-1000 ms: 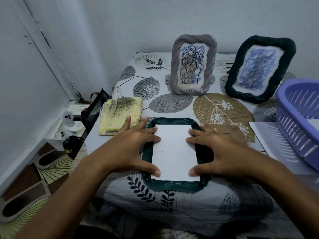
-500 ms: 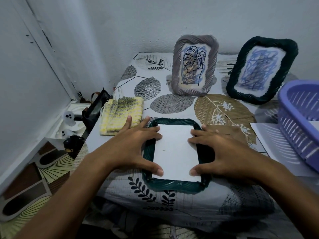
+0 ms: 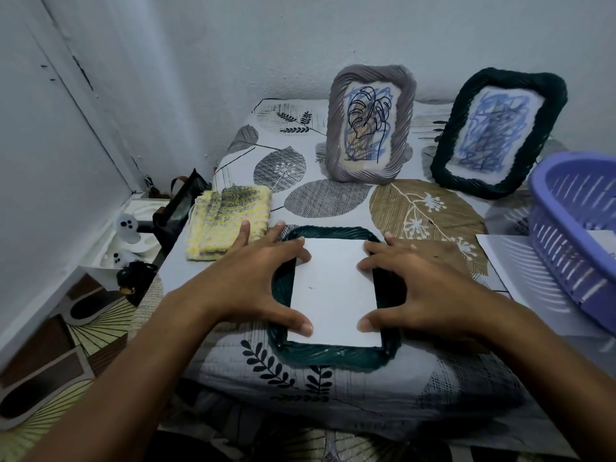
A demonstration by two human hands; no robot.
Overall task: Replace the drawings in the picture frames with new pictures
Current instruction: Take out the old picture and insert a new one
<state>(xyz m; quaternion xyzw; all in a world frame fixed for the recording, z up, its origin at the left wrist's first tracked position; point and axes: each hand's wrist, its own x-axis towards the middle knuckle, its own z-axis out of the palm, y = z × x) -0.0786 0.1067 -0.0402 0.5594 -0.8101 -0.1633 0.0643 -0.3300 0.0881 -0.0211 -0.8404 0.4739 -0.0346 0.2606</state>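
A dark green frame [image 3: 328,356] lies flat, face down, on the leaf-print surface [image 3: 333,201], with a white sheet [image 3: 335,291] on its back. The left hand [image 3: 253,281] and right hand [image 3: 423,288] press the two sides of the sheet with spread fingers [image 3: 296,323], grasping nothing. Beyond the fingers a grey frame [image 3: 371,123] and a second dark frame [image 3: 496,135] stand against the wall. A yellow cloth [image 3: 226,218] touches the left fingers; a purple basket [image 3: 576,228] is right of the right hand.

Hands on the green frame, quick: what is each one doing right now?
Left hand: open, fingers spread, pressing the white sheet on the green frame.
Right hand: open, fingers spread, pressing the same sheet.
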